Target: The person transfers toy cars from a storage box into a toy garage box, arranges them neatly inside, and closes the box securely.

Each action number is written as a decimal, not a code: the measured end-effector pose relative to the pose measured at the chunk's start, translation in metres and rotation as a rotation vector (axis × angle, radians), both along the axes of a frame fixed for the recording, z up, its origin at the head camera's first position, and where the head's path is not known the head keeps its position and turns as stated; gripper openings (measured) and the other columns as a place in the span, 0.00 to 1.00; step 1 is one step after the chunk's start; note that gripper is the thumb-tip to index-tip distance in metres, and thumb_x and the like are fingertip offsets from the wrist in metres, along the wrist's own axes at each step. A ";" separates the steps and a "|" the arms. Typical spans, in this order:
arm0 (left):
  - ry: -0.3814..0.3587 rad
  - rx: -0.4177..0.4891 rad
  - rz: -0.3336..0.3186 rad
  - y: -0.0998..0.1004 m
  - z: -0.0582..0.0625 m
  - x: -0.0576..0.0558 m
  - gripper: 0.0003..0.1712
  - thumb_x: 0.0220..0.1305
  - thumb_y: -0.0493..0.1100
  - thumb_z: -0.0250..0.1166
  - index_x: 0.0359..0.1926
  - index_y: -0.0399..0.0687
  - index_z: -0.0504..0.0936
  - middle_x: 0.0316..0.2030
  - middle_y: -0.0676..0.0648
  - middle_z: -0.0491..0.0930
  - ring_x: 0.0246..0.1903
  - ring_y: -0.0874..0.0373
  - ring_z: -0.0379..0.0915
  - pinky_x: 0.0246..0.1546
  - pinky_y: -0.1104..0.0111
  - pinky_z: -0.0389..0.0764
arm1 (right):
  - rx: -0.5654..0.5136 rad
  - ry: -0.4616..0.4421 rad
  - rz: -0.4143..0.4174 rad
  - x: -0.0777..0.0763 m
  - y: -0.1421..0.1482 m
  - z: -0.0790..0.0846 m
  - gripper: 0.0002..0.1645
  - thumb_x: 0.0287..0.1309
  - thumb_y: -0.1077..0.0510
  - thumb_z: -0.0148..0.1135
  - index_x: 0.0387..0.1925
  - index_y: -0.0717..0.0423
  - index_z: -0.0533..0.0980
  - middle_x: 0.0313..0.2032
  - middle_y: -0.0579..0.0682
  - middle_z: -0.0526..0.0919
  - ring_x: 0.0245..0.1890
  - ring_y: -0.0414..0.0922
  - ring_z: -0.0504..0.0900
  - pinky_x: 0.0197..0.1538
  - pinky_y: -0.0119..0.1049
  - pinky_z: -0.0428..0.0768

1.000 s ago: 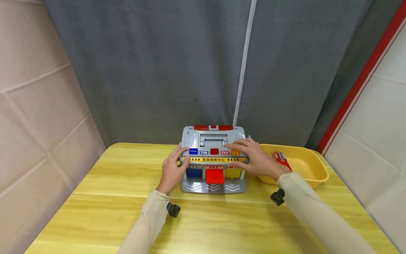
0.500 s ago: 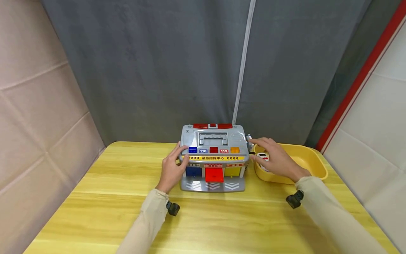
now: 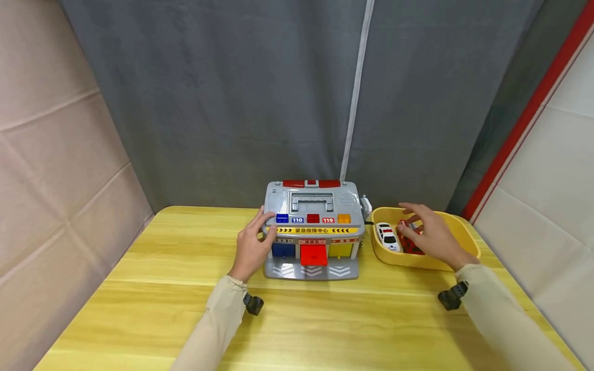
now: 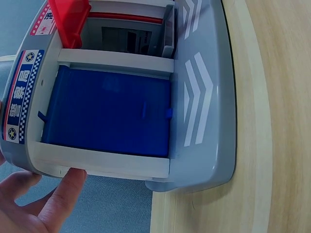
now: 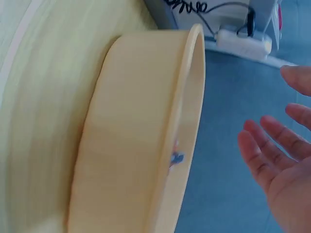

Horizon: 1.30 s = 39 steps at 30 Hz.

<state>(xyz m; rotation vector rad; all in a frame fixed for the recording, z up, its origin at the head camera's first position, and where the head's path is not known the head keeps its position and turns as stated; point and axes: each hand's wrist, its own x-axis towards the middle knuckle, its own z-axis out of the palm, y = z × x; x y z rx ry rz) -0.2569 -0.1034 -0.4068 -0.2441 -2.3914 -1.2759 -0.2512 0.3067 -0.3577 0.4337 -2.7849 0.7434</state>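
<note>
Toy station (image 3: pixel 312 230) stands upright on the desk (image 3: pixel 325 324) before the person, its grey ramp (image 3: pixel 297 273) nearest. Just past the ramp are a closed blue door (image 4: pixel 109 111), a red door (image 3: pixel 313 255) jutting out over an open bay, and a yellow door (image 3: pixel 340 251). That red door looks easiest to knock, should a sleeve swing low across the front. At the left end, the left hand (image 3: pixel 251 252) holds the corner, fingers bent round the roof edge; too hard a sideways push could slide the station. Beyond its right end, the right hand (image 3: pixel 436 234) hangs over the yellow basin (image 3: pixel 417 262), fingers loosely spread and empty. A white car (image 3: pixel 388 237) and a red car (image 3: pixel 410 247) lie side by side inside, so a careless pinch might catch both. The black cord (image 5: pixel 250 22) at that end could snag if the station shifts. The doors face the person; the long axis runs left to right, roughly along the grey curtain (image 3: pixel 232 103) behind.
</note>
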 end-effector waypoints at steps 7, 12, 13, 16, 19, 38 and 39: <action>0.002 0.007 -0.001 -0.001 0.000 -0.001 0.18 0.71 0.48 0.60 0.59 0.55 0.82 0.74 0.46 0.65 0.55 0.46 0.80 0.45 0.55 0.87 | -0.018 -0.021 -0.043 -0.002 0.015 -0.008 0.35 0.66 0.55 0.63 0.69 0.64 0.65 0.57 0.70 0.75 0.52 0.66 0.79 0.51 0.62 0.82; -0.004 0.009 -0.002 -0.001 -0.001 -0.001 0.18 0.71 0.49 0.59 0.59 0.55 0.82 0.75 0.46 0.65 0.63 0.45 0.76 0.48 0.54 0.86 | 0.015 -0.067 -0.114 -0.007 0.020 -0.017 0.36 0.64 0.55 0.64 0.67 0.68 0.65 0.57 0.73 0.74 0.51 0.68 0.79 0.52 0.62 0.81; -0.005 0.010 -0.002 -0.001 -0.001 -0.001 0.18 0.71 0.49 0.59 0.59 0.55 0.81 0.75 0.46 0.64 0.64 0.44 0.75 0.49 0.54 0.86 | 0.022 -0.082 -0.125 -0.009 0.021 -0.019 0.36 0.64 0.55 0.64 0.67 0.68 0.65 0.57 0.74 0.74 0.51 0.68 0.79 0.52 0.62 0.80; -0.005 0.009 0.000 -0.001 -0.001 0.000 0.18 0.71 0.49 0.59 0.59 0.56 0.82 0.74 0.46 0.65 0.61 0.44 0.77 0.47 0.54 0.87 | 0.038 -0.124 -0.151 -0.014 0.023 -0.025 0.38 0.63 0.55 0.64 0.67 0.71 0.64 0.55 0.76 0.74 0.49 0.68 0.79 0.51 0.61 0.80; -0.006 0.002 0.000 -0.001 -0.002 -0.001 0.19 0.71 0.49 0.59 0.60 0.56 0.81 0.74 0.44 0.65 0.56 0.45 0.81 0.45 0.55 0.87 | 0.052 -0.183 -0.184 -0.019 0.023 -0.029 0.40 0.63 0.53 0.64 0.68 0.73 0.61 0.55 0.78 0.73 0.50 0.68 0.76 0.53 0.61 0.79; 0.009 -0.017 0.001 0.000 0.000 -0.001 0.19 0.71 0.49 0.60 0.61 0.57 0.81 0.74 0.46 0.65 0.43 0.49 0.83 0.40 0.62 0.87 | 0.044 -0.495 -0.313 -0.037 0.026 -0.040 0.55 0.58 0.48 0.68 0.71 0.75 0.48 0.60 0.79 0.67 0.54 0.69 0.71 0.63 0.64 0.73; 0.011 -0.019 0.003 0.000 0.000 -0.001 0.19 0.71 0.49 0.60 0.60 0.57 0.81 0.74 0.45 0.66 0.43 0.50 0.83 0.39 0.62 0.87 | 0.046 -0.508 -0.315 -0.037 0.027 -0.041 0.55 0.58 0.48 0.67 0.71 0.75 0.48 0.60 0.79 0.67 0.54 0.69 0.71 0.63 0.63 0.73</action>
